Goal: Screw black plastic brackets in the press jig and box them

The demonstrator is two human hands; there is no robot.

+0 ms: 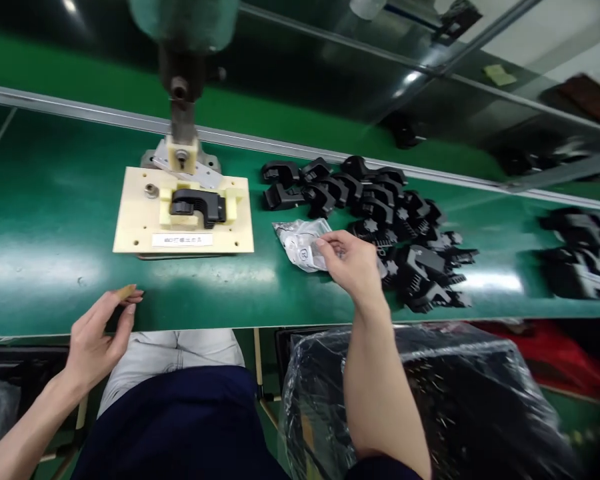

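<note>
My right hand (pixel 353 263) is over a clear plastic bag (pixel 300 245) with a handwritten mark, its thumb and fingers pinched together at the bag's right part. Whatever lies between those fingertips is too small or hidden to make out. Resting near the bench's front edge, my left hand (pixel 100 337) has its thumb and fingers apart, with nothing in them; a yellowish covering wraps one fingertip. In front of it stands a cream fixture plate (pixel 140 235) with a label. A black hook-shaped plastic part (pixel 200 203) lies in the fixture's nest, under a press head (pixel 181 143).
Many similar black parts (pixel 375 200) lie in a heap right of the fixture, some with grey star-shaped knobs. More black parts (pixel 580 253) sit at the far right of the green bench (pixel 220 293). Below its edge is a plastic-lined container (pixel 450 400).
</note>
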